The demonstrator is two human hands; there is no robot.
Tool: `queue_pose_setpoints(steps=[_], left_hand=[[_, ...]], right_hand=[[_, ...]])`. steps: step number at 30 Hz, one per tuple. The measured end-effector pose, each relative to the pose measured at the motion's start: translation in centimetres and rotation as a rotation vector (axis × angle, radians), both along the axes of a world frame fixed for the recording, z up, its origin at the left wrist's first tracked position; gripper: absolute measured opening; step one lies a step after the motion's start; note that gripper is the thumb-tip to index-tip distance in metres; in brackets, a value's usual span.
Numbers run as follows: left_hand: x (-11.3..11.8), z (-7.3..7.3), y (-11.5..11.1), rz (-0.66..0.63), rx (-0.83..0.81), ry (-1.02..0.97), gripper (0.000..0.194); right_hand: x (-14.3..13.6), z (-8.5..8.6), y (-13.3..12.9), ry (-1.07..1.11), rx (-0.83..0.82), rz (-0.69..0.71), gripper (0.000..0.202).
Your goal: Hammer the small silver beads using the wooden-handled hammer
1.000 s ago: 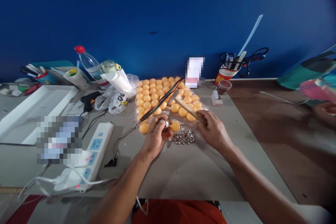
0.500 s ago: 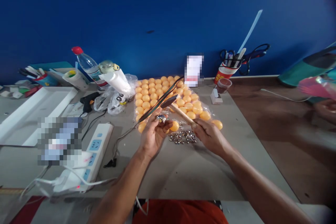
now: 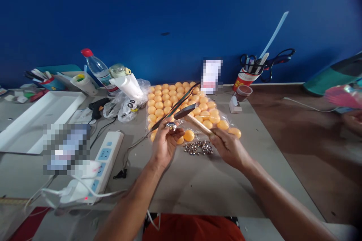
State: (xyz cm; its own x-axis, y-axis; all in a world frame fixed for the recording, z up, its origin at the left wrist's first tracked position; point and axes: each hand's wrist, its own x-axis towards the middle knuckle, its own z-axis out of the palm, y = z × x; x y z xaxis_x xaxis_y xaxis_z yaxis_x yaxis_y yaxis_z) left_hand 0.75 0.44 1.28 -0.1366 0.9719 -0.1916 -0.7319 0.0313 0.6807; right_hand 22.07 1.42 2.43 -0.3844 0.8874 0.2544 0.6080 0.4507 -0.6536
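My left hand (image 3: 164,145) is closed round a small, shiny, silvery round piece (image 3: 171,126), held near the fingertips. In my right hand (image 3: 227,145) is a hammer (image 3: 199,125) by its pale wooden handle. Its dark head (image 3: 184,111) hovers just above and right of the silvery piece; I cannot tell whether they touch. Below and between the hands lies a pile of small shiny metallic bits (image 3: 198,147) on the grey tabletop (image 3: 195,184). Behind them, rows of orange balls (image 3: 166,103) sit under clear plastic, with one orange ball (image 3: 189,135) close to my left fingers.
Left are a white power strip (image 3: 106,162) with cables, a glue gun (image 3: 97,107), a white tray (image 3: 65,101) and a red-capped bottle (image 3: 97,71). A cup of tools (image 3: 244,77) stands back right. Another person's hand (image 3: 353,120) shows at the far right edge.
The whole view has shifted slightly to the right. The hammer head has turned a little and stays close to the silvery piece. Both holds are unchanged.
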Motion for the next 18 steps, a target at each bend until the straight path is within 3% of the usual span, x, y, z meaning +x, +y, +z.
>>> queue_pose_setpoints(steps=[7, 18], left_hand=[[-0.45, -0.27, 0.36, 0.058, -0.005, -0.062, 0.04], [-0.15, 0.09, 0.32, 0.072, 0.004, -0.041, 0.051]], right_hand=[[0.17, -1.12, 0.23, -0.213, 0.097, 0.066, 0.024], [0.16, -1.12, 0.06, -0.165, 0.082, 0.037, 0.023]])
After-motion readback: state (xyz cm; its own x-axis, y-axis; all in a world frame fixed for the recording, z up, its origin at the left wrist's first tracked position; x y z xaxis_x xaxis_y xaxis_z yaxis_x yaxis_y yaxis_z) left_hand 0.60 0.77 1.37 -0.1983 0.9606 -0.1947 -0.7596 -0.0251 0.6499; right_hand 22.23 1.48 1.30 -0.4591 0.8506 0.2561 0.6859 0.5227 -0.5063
